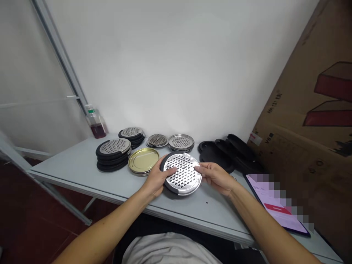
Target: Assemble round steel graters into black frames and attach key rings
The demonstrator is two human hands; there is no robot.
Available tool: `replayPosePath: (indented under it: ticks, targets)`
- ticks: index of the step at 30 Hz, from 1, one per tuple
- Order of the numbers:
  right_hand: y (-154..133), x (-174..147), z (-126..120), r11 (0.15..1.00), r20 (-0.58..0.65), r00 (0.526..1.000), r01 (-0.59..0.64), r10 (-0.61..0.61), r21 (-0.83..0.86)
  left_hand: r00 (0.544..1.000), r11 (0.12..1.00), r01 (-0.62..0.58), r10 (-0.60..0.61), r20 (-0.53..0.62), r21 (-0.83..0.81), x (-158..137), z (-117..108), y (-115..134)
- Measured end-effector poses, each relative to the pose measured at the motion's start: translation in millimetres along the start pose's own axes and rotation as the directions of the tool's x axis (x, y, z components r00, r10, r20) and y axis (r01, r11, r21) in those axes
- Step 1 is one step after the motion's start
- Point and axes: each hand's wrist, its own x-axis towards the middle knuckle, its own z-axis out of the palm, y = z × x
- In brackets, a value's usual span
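Note:
Between my hands is a round, slotted metal disc [183,178] with a black rim around its left side, tilted toward me above the table's front half. My left hand [157,180] grips its black-rimmed left edge, thumb lying on the slotted face. On the opposite edge, my right hand [216,176] pinches the bare metal with thumb on top and fingers beneath. Just behind my left hand sits a stack of gold-coloured round metal plates [143,160]. Farther left stands a stack of similar black-rimmed slotted discs [114,146].
Along the wall are another black-rimmed stack [132,132], small perforated discs [157,140] and larger slotted metal discs [181,142]. Black curved parts [217,157] pile up at right. A tablet [277,209] lies near a large cardboard box [308,146]. A bottle of dark liquid [95,123] stands back left.

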Motion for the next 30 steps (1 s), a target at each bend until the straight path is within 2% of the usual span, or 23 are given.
replayPosePath:
  ticks: [5, 8, 10, 12, 14, 17, 19, 22, 25, 30]
  targets:
    - [3, 1, -2, 0.999, -0.074, 0.997, -0.015, 0.011, -0.051, 1.000, 1.000, -0.007, 0.007, -0.013, 0.009, -2, 2, -4]
    - [6, 2, -1, 1.000, -0.097, 0.995, -0.001, -0.001, -0.021, 1.000, 1.000, -0.011, 0.012, -0.024, 0.029, -4, 5, -5]
    - [8, 4, -1, 1.000, -0.116, 0.993, 0.001, 0.002, 0.028, 0.999, 0.995, -0.032, 0.034, -0.021, 0.092, -5, 7, -2]
    - [8, 7, -1, 0.997, -0.165, 0.986, -0.012, 0.026, 0.083, 0.996, 0.974, -0.083, 0.075, 0.043, 0.210, -6, 6, 1]
    - [7, 9, -4, 0.991, -0.238, 0.970, -0.020, 0.050, 0.130, 0.975, 0.904, -0.198, 0.141, 0.172, 0.378, -8, 4, 6]
    - [6, 10, -11, 0.981, -0.306, 0.950, 0.004, 0.057, 0.195, 0.916, 0.718, -0.379, 0.202, 0.346, 0.584, -11, -2, 14]
    - [6, 11, -16, 0.972, -0.311, 0.949, 0.020, 0.055, 0.233, 0.897, 0.607, -0.434, 0.224, 0.380, 0.666, -14, -5, 19]
    - [7, 12, -20, 0.970, -0.299, 0.953, 0.021, 0.054, 0.243, 0.881, 0.510, -0.474, 0.273, 0.388, 0.718, -17, -7, 26]
    - [10, 13, -20, 0.975, -0.295, 0.954, 0.009, 0.057, 0.220, 0.878, 0.505, -0.478, 0.298, 0.375, 0.718, -19, -5, 28]
    - [11, 13, -18, 0.967, -0.293, 0.952, -0.006, 0.083, 0.254, 0.901, 0.614, -0.434, 0.282, 0.331, 0.659, -18, -5, 24]
